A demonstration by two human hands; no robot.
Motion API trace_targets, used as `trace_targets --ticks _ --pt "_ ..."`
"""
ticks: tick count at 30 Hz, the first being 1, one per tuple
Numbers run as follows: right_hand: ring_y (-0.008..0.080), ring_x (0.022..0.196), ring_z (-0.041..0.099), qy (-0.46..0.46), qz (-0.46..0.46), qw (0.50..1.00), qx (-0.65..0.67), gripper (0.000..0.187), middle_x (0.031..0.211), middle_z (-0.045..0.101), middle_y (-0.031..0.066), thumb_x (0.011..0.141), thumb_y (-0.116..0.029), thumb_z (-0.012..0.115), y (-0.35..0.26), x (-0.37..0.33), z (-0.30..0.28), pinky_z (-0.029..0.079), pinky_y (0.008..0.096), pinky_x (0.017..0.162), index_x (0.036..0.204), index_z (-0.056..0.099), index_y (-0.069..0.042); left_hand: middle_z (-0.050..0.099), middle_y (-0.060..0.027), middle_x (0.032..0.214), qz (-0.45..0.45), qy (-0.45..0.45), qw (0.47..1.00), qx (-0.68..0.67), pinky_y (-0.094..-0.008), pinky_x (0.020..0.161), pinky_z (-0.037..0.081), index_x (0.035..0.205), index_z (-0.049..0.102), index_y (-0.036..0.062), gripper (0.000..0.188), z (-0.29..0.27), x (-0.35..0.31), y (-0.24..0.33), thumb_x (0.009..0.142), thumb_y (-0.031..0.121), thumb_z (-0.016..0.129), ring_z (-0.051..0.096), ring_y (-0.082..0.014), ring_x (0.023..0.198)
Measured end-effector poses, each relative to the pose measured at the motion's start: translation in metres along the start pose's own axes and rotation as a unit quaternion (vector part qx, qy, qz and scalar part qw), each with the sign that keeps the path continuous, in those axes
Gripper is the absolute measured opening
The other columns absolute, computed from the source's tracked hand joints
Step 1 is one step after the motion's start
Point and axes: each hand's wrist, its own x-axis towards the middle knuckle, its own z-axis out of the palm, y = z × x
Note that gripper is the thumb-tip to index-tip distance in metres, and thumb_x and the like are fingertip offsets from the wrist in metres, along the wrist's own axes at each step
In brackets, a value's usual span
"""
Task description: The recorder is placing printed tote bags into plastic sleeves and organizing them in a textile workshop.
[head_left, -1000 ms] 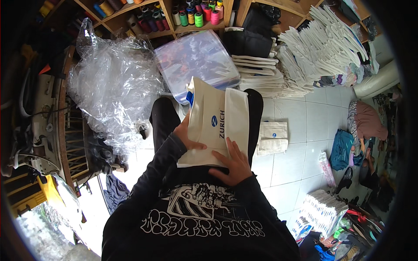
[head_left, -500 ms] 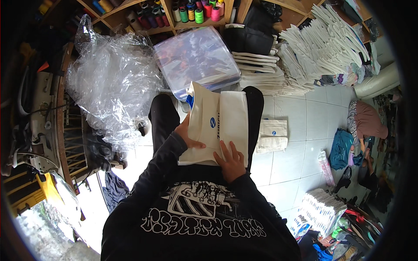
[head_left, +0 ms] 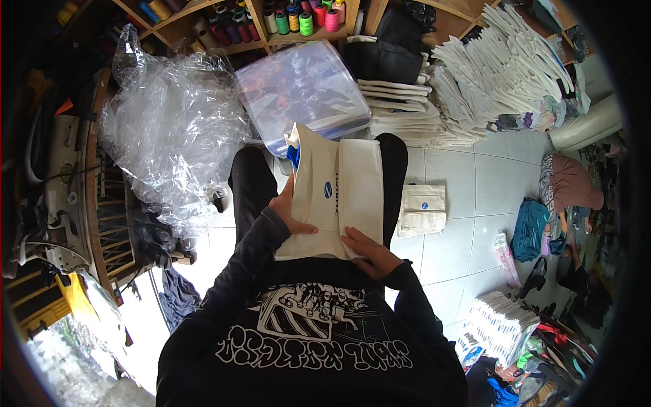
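Observation:
A cream canvas bag with a blue round mark lies across my lap, its right part folded over as a flap. Blue material shows at its upper left opening. My left hand grips the bag's left edge, thumb on top and fingers partly hidden behind the cloth. Near the lower right, my right hand rests on the flap, its fingers stretched out and lying flat. A smaller folded cream bag with a similar blue mark lies on the floor tiles to my right.
Ahead are a clear-lidded plastic box, crumpled clear plastic and piles of cream cloth pieces. Thread spools fill a wooden shelf. Another person sits at the far right. A white stack stands at lower right.
My right hand has shifted slightly right on the flap and turned, its fingers going from spread to closer together. My left hand keeps its grip at the bag's left edge.

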Motion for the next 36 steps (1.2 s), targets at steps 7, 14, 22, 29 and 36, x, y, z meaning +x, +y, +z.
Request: trace_targets --ticks 7,14,22,29,36 --pt "0.0307 0.124 0.027 0.084 0.039 0.961 -0.260 0.058 0.132 0.031 0.0151 0.066 -0.005 0.057 -0.013 0.007 0.051 0.025 0.0408 0.099 0.121 0.039 -0.003 0.053 -0.0209 0.108 0.110 0.058 0.992 0.037 -0.0302 0.083 0.045 0.133 0.000 -0.0006 0.121 0.021 -0.001 0.005 0.046 0.028 0.078 0.057 -0.0289 0.095" --pt "0.0294 0.126 0.022 0.023 0.105 0.973 -0.205 0.061 0.134 0.028 0.0127 0.065 -0.014 0.059 -0.021 0.010 0.032 0.019 0.0469 0.099 0.122 0.039 -0.004 0.053 -0.0243 0.104 0.164 0.032 0.986 0.007 -0.0316 0.075 0.049 0.132 0.000 -0.0022 0.110 0.033 -0.014 0.043 0.051 0.021 0.071 0.059 -0.0324 0.088" --pt "0.0314 0.093 0.050 0.399 0.291 0.832 -0.253 0.057 0.101 0.050 0.0222 0.075 -0.035 0.059 0.034 0.009 0.001 0.039 0.0403 0.082 0.115 0.044 0.003 0.031 -0.0317 0.123 -0.002 -0.082 0.996 0.034 -0.0362 0.093 0.035 0.131 0.001 -0.0072 0.107 0.041 -0.013 0.069 0.058 0.026 0.071 0.038 -0.0378 0.113" --pt "0.0251 0.069 0.056 0.244 0.403 0.811 0.348 0.062 0.077 0.055 0.0155 0.073 -0.052 0.057 0.031 0.020 -0.021 0.045 0.0319 0.063 0.100 0.050 0.003 0.022 -0.0349 0.126 0.111 -0.079 0.991 0.012 -0.0390 0.099 0.023 0.128 -0.007 -0.0116 0.109 0.070 0.002 0.080 0.064 0.032 0.069 0.025 -0.0415 0.120" --pt "0.0338 0.073 0.057 0.337 0.421 0.842 0.004 0.064 0.077 0.057 0.0211 0.076 -0.057 0.049 0.021 0.026 -0.010 0.044 0.0378 0.066 0.093 0.051 0.004 0.005 -0.0375 0.131 0.061 -0.156 0.986 0.005 -0.0415 0.102 0.014 0.128 -0.013 -0.0089 0.110 0.068 0.012 0.071 0.067 0.035 0.067 0.002 -0.0451 0.126"
